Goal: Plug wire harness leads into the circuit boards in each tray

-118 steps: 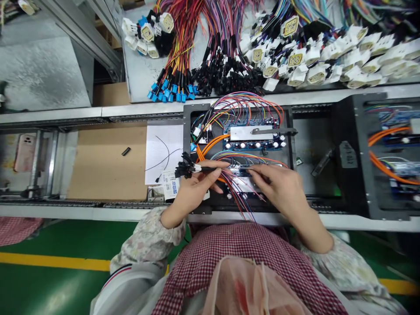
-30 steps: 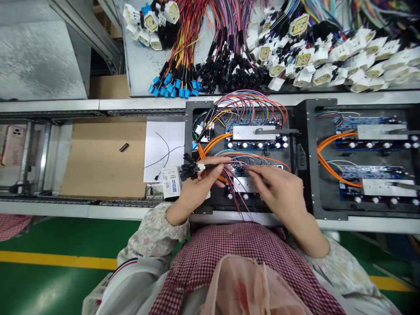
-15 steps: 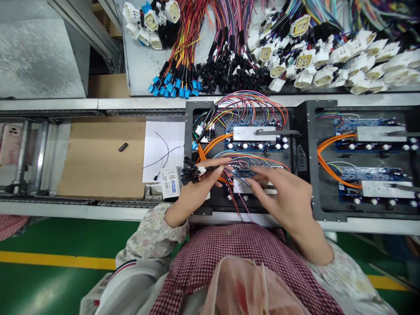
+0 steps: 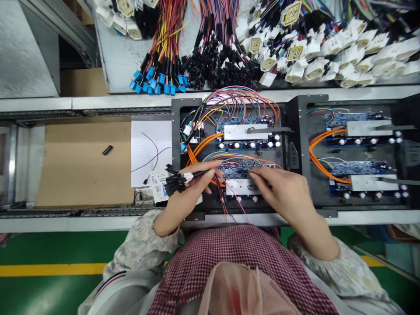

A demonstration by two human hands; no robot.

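My left hand (image 4: 188, 194) is closed around a bundle of thin wires with black connectors (image 4: 175, 180) sticking out on its left. Loose red, pink and dark wires (image 4: 236, 202) trail from this bundle over the near circuit board (image 4: 232, 169). My right hand (image 4: 287, 190) pinches a thin wire at the upper edge of that board, just above its silver heat sink (image 4: 238, 187). The wire's tip is too small to make out. Behind it, a second circuit board (image 4: 244, 120) has many coloured wires (image 4: 243, 94) arching from it. Both boards sit in a black tray (image 4: 179, 131).
To the right stands another black tray (image 4: 315, 205) with two boards. Wire harnesses (image 4: 226, 65) and white connectors (image 4: 311, 57) are heaped on the back shelf. On the left lie cardboard (image 4: 82, 170), a black sleeve piece (image 4: 107, 150), paper (image 4: 144, 131) and a small box (image 4: 159, 188).
The view has shifted, so the scene sits further left. My right fingertips have drawn together into a pinch at the board. My left hand keeps its hold on the wire bundle.
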